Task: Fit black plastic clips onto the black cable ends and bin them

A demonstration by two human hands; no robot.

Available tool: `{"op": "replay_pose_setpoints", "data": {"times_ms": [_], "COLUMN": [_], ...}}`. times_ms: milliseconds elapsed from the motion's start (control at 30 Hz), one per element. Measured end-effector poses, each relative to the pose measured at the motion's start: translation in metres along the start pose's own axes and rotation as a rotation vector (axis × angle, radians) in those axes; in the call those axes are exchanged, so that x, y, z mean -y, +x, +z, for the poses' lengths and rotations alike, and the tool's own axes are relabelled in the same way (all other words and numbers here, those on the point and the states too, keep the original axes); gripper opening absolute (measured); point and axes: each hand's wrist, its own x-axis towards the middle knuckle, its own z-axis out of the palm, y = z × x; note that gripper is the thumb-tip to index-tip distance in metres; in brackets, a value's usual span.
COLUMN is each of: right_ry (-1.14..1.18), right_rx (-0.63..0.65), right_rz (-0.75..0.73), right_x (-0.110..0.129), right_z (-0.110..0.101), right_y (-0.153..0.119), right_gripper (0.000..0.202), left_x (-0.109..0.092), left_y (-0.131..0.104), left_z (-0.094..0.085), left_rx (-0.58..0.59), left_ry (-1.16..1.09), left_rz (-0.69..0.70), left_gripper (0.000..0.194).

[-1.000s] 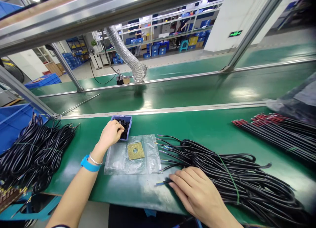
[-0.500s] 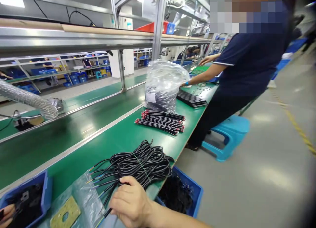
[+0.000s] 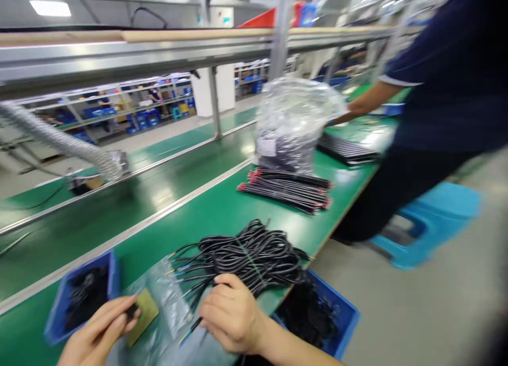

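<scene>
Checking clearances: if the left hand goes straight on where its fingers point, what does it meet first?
Probably the yellowish plate, just beyond the small black piece the left hand holds. Depth is unclear: the hand may sit high enough to pass over it.

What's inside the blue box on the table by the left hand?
Small black pieces lie in the blue box, too blurred to name. They hide its bottom, so I can't see what's underneath them.
</scene>
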Motion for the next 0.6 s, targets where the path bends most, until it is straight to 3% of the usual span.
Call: {"op": "replay_pose_setpoints", "data": {"times_ms": [67, 133, 300, 433, 600], "right_ry": [0.045, 0.08, 0.133, 0.151, 0.17], "right_rx": [0.018, 0.02, 0.024, 0.016, 0.033], "right_rz": [0.031, 0.035, 0.013, 0.01, 0.046], "right_x": [0.006, 0.007, 0.005, 0.007, 0.009], "right_z": [-0.005, -0.008, -0.009, -0.01, -0.011], "right_y": [0.0, 0.0, 0.002, 0.002, 0.006], "right_gripper": [0.012, 0.009, 0.012, 0.012, 0.017], "left_x": [-0.019, -0.026, -0.014, -0.015, -0.022], "left_y": [-0.004, -0.005, -0.017, -0.026, -0.021], "left_z": [0.013, 0.026, 0.049, 0.059, 0.058], "left_rx": [0.109, 0.055, -0.077, -0.013, 0.06], "left_ry": [0.059, 0.178, 0.54, 0.609, 0.568], "left_rz": [0.042, 0.112, 0.259, 0.267, 0.236], "left_gripper": [0.029, 0.026, 0.03, 0.028, 0.03]}}
